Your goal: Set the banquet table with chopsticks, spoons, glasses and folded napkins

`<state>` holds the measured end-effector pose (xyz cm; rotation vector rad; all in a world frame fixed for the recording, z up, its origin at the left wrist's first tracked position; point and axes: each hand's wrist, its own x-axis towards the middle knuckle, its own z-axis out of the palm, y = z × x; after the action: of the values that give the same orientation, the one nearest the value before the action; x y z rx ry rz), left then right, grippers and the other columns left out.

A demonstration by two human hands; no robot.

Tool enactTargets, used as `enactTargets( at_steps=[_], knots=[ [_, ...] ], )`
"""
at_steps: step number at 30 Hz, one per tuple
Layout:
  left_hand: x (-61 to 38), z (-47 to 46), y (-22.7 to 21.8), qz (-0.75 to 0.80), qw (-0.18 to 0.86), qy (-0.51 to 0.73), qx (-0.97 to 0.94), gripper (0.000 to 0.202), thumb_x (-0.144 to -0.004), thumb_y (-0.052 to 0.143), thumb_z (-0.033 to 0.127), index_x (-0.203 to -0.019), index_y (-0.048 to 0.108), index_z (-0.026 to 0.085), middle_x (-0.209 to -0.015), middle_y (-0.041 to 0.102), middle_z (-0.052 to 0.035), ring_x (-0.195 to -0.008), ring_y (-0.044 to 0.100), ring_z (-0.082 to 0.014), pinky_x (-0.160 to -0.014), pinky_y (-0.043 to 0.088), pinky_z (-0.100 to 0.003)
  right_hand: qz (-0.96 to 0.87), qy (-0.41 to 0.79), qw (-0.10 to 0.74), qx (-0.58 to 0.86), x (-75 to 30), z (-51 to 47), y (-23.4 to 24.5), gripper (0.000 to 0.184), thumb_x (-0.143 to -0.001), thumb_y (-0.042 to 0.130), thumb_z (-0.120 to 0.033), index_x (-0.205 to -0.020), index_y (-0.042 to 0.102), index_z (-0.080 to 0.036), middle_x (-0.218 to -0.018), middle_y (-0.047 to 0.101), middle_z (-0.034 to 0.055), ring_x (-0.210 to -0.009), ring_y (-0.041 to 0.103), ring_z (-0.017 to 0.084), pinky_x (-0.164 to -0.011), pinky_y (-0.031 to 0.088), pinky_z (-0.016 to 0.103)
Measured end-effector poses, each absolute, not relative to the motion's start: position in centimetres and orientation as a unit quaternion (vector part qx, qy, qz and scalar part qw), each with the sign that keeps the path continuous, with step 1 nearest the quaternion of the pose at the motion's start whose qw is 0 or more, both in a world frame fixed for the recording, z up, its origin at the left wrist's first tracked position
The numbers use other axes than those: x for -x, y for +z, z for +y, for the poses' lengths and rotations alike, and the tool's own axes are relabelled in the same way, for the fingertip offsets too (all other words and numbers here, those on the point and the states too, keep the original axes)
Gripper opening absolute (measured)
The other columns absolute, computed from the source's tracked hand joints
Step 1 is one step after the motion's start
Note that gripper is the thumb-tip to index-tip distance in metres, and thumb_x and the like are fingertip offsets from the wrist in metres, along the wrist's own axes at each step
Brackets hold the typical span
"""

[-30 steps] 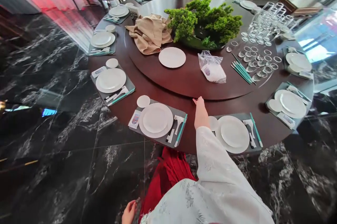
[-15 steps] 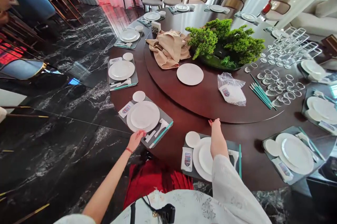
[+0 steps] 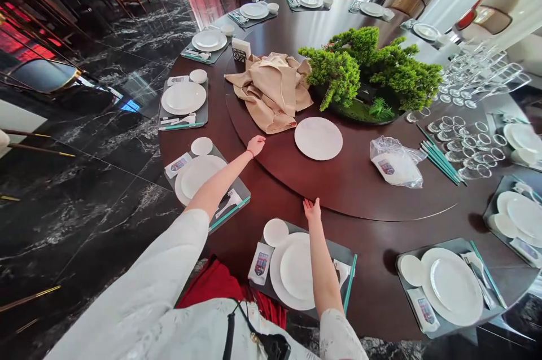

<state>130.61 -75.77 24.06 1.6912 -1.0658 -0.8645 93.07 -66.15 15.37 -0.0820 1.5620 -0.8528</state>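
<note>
Both my hands at the near-left edge of the dark turntable (image 3: pixel 351 191), midway across the round table (image 3: pixel 376 238).
Right hand (image 3: pixel 312 209): palm turned up, fingers apart, at the rim; forearm above a setting of stacked white plates (image 3: pixel 292 270). Left hand (image 3: pixel 256 146): over the rim, fingers bent inward; cannot tell whether they close on anything or touch the surface. Crumpled tan cloth (image 3: pixel 275 92) just beyond it, lone white plate (image 3: pixel 318 139) to its right. Farther right on the turntable: clear plastic bag (image 3: pixel 397 162), green sticks (image 3: pixel 442 162), small glasses (image 3: pixel 476 148). Bushy green plant (image 3: pixel 372 69) behind the plate.
</note>
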Motion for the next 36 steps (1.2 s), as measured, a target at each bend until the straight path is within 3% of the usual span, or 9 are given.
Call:
enactTargets(
  at_steps=[4,8,14,17,22,27,29,33,36],
  knots=[
    [-132.2,-81.8,25.0,-0.444,0.384,-0.268,-0.764,0.033,-0.085,0.056,0.006,-0.117,0.064,0.007,-0.135,0.061,-0.0211,-0.126,0.054,-0.0267,-0.114,0.039,-0.045,0.68,-0.406,0.61,0.006,-91.2,-65.6,14.2,0.025,-0.102,0.051,-0.045,-0.12,0.047,-0.027,-0.12,0.062,0.0077,-0.116,0.071,0.016,-0.102,0.061,0.04],
    [-134.7,-85.7,26.0,-0.497,0.264,-0.165,-0.81,0.049,-0.082,0.067,0.017,-0.131,0.06,0.018,-0.146,0.057,-0.0169,-0.14,0.047,-0.0334,-0.111,0.043,-0.048,0.692,-0.461,0.555,-0.032,-87.1,-66.0,13.5,0.027,-0.1,0.055,-0.042,-0.119,0.04,-0.03,-0.11,0.062,0.001,-0.1,0.073,0.013,-0.097,0.064,0.042],
    [-134.3,-87.1,24.8,-0.62,0.078,-0.252,-0.739,0.02,-0.075,0.075,0.034,-0.085,0.071,0.017,-0.093,0.074,-0.0098,-0.091,0.066,-0.0272,-0.082,0.047,-0.035,0.709,-0.473,0.523,-0.022,-79.5,-66.9,13.4,0.029,-0.096,0.063,-0.047,-0.107,0.043,-0.029,-0.103,0.064,-0.0008,-0.092,0.072,0.014,-0.095,0.063,0.048],
    [-132.0,-85.3,23.8,-0.725,0.098,-0.254,-0.632,0.02,-0.08,0.069,0.037,-0.075,0.068,0.018,-0.075,0.069,-0.0044,-0.073,0.06,-0.0198,-0.066,0.039,-0.03,0.726,-0.468,0.503,-0.032,-76.8,-67.5,14.0,0.029,-0.094,0.066,-0.047,-0.101,0.047,-0.026,-0.101,0.064,0.0001,-0.094,0.073,0.016,-0.097,0.062,0.051],
    [-128.9,-79.1,23.0,-0.814,0.076,-0.239,-0.524,0.018,-0.087,0.065,0.033,-0.084,0.073,0.017,-0.075,0.069,-0.004,-0.072,0.06,-0.019,-0.064,0.035,-0.028,0.753,-0.442,0.487,-0.013,-74.0,-69.0,15.4,0.021,-0.097,0.059,-0.042,-0.098,0.049,-0.024,-0.106,0.065,0.0035,-0.096,0.074,0.016,-0.097,0.062,0.048],
    [-128.5,-73.5,23.7,-0.829,0.069,-0.237,-0.503,0.022,-0.094,0.058,0.026,-0.093,0.079,0.021,-0.089,0.075,-0.0056,-0.083,0.067,-0.0207,-0.069,0.041,-0.029,0.838,-0.395,0.37,0.071,-77.8,-68.9,16.3,0.04,-0.086,0.063,-0.044,-0.12,0.049,-0.027,-0.144,0.054,0.0163,-0.126,0.067,0.031,-0.105,0.053,0.063],
    [-128.0,-72.5,24.9,-0.821,0.1,-0.229,-0.513,0.024,-0.096,0.056,0.027,-0.095,0.08,0.021,-0.086,0.075,-0.0056,-0.081,0.067,-0.0205,-0.068,0.043,-0.029,0.849,-0.388,0.327,0.146,-82.7,-68.3,17.0,0.064,-0.079,0.069,-0.043,-0.135,0.045,-0.026,-0.156,0.042,0.0207,-0.142,0.053,0.035,-0.117,0.042,0.064],
    [-125.3,-73.1,29.5,-0.817,0.197,-0.195,-0.506,0.027,-0.099,0.055,0.026,-0.101,0.081,0.019,-0.082,0.073,-0.0061,-0.079,0.067,-0.0196,-0.07,0.046,-0.029,0.728,-0.293,0.239,0.573,-94.6,-68.9,21.3,0.093,-0.076,0.073,-0.05,-0.154,0.038,-0.013,-0.163,0.033,0.0258,-0.156,0.028,0.042,-0.124,0.03,0.065],
    [-122.8,-75.1,34.9,-0.833,0.266,-0.172,-0.454,0.024,-0.098,0.057,0.022,-0.098,0.08,0.017,-0.084,0.074,-0.0059,-0.081,0.066,-0.0175,-0.075,0.049,-0.028,0.685,-0.313,0.162,0.638,-100.3,-72.7,26.9,0.071,-0.082,0.069,-0.047,-0.143,0.054,-0.015,-0.16,0.041,0.022,-0.151,0.036,0.038,-0.121,0.035,0.06]
  ],
)
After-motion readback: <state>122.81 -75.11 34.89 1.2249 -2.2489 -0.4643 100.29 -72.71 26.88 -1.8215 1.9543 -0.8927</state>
